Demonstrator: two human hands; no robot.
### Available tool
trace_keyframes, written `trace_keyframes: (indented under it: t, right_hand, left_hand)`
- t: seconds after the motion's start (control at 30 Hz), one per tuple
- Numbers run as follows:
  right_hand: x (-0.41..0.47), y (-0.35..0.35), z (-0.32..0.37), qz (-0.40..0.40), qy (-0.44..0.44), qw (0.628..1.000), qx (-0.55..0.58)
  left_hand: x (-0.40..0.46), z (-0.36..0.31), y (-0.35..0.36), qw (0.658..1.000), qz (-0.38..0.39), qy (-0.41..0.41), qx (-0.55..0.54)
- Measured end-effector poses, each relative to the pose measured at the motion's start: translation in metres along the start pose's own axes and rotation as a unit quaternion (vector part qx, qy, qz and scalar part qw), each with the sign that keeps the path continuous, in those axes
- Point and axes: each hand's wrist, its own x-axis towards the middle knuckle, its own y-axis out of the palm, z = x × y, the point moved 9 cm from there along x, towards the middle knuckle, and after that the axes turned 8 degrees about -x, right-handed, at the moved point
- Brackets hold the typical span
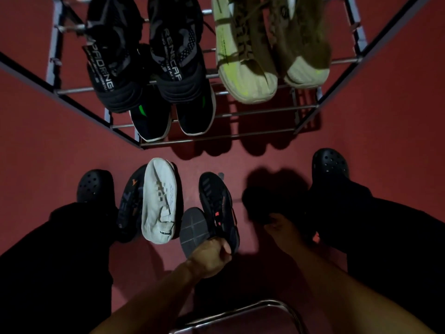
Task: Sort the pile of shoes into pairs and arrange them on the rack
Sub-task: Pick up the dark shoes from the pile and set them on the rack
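On the red floor between my feet lie the loose shoes. My left hand (212,257) is closed on the heel of a black sneaker with orange marks (216,201), toe pointing at the rack. A grey sole (192,229) shows just left of that hand. Further left are a white sneaker (160,201) on its side and a dark sneaker with an orange logo (131,203). My right hand (279,229) curls its fingers on the near end of a very dark shoe (267,201), hard to make out in shadow. The metal rack (240,114) holds three pairs.
The rack's top tier carries a black lettered pair (144,66) and an olive-and-cream pair (269,56); a black pair with green accents (173,116) sits lower. My black clogs (95,186) (330,162) flank the pile. A chrome tube (240,309) curves near me.
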Motion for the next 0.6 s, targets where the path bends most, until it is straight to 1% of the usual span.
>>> trace_keyframes:
  t: [0.03, 0.17, 0.27, 0.33, 0.43, 0.5, 0.57, 0.6]
  right_hand:
    - [0.001, -0.003, 0.001, -0.020, 0.006, 1.000, 0.019]
    - [-0.008, -0.041, 0.002, -0.151, 0.011, 0.987, 0.058]
    - [-0.017, -0.056, 0.005, -0.182, 0.015, 0.978, 0.097]
    - [-0.022, -0.059, 0.013, -0.189, 0.010, 0.971, 0.146]
    - [-0.033, -0.066, 0.029, -0.219, -0.016, 0.959, 0.179]
    - [-0.041, -0.073, 0.039, -0.241, -0.030, 0.954, 0.177]
    - [-0.049, -0.080, 0.051, -0.251, -0.049, 0.952, 0.171]
    - [-0.052, -0.082, 0.059, -0.252, -0.057, 0.952, 0.164]
  left_hand:
    - [-0.002, -0.003, -0.003, 1.000, -0.003, 0.009, -0.005]
    - [-0.007, -0.023, -0.018, 0.998, -0.043, 0.045, -0.001]
    - [-0.008, -0.043, -0.023, 0.995, -0.044, 0.094, 0.006]
    - [-0.009, -0.060, -0.025, 0.992, -0.044, 0.121, 0.018]
    - [-0.011, -0.079, -0.028, 0.991, -0.055, 0.123, 0.021]
    - [-0.009, -0.091, -0.022, 0.995, -0.025, 0.100, -0.013]
    - [-0.004, -0.097, -0.008, 0.996, 0.031, 0.062, -0.054]
    - [-0.003, -0.100, 0.001, 0.996, 0.056, 0.052, -0.052]
